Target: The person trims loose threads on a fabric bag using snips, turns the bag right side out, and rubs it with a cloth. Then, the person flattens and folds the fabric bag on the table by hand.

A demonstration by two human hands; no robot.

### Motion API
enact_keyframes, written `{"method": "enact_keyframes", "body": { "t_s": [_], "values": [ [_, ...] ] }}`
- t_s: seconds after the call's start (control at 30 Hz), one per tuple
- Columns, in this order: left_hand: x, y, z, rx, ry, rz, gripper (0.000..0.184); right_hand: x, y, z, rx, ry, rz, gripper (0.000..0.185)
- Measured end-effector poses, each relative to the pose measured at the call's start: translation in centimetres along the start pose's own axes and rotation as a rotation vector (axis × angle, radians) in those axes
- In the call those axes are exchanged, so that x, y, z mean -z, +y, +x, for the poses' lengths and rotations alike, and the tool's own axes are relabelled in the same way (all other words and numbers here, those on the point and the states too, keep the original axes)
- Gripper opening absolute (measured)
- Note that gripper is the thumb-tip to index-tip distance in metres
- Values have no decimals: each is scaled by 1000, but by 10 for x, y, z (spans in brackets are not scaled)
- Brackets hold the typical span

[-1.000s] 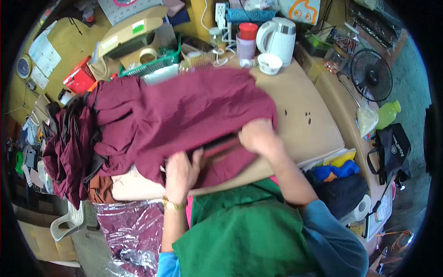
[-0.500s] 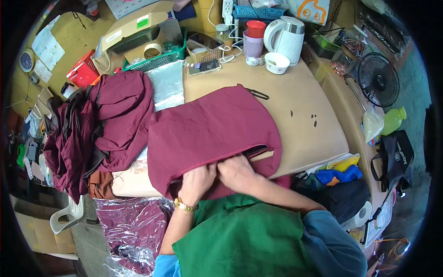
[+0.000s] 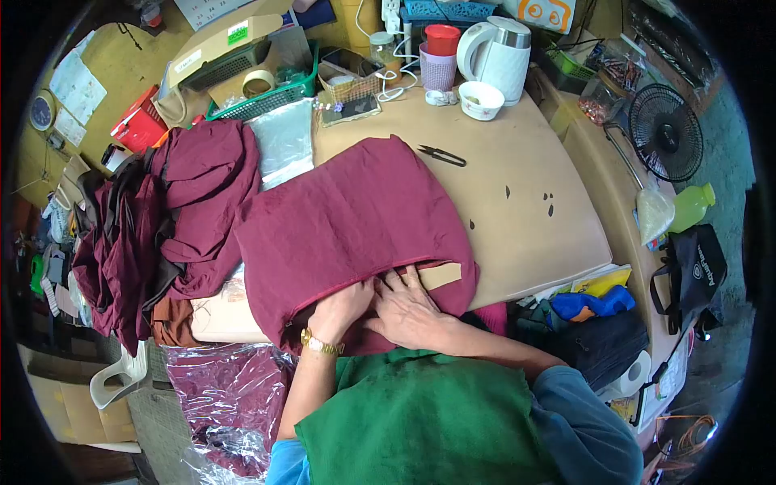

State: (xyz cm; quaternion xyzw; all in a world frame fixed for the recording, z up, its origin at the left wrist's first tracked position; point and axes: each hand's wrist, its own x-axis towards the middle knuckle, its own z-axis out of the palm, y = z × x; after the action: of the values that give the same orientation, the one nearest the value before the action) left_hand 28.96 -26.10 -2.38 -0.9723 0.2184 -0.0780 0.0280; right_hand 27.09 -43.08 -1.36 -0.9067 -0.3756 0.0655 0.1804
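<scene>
Maroon cloth lies on tabletop, near side. Right hand splayed at the opening, no visible grip; left hand curled at red edge, fingertips hidden, grip can't tell. Uneven pull could bunch it.

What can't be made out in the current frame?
Bare left hand: head view, fingertips hidden by the soft maroon cloth piece with red-edged opening.
Cloth piece's interior: head view, mostly hidden by its upper layer.
Small round white bowl: head view, contents too small to identify.
White paper calendar: head view, upper part cut off by top edge.
</scene>
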Motion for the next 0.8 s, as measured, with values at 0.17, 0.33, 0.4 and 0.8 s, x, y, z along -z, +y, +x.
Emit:
{"method": "enact_keyframes", "body": {
  "t_s": [0.17,0.33,0.4,0.8],
  "values": [
    [15,5,11,-116,-89,204,29,21,-12,-1,-36,-152,-161,67],
    [18,-3,20,-161,-100,100,25,3,-5,-7,33,84,-39,65],
    [17,2,28,57,-2,-97,32,6,-6,-6,44,90,-73,64],
    [-43,-20,50,243,468,-221,44,13,-4,-5,14,65,-3,67]
  ]
}}
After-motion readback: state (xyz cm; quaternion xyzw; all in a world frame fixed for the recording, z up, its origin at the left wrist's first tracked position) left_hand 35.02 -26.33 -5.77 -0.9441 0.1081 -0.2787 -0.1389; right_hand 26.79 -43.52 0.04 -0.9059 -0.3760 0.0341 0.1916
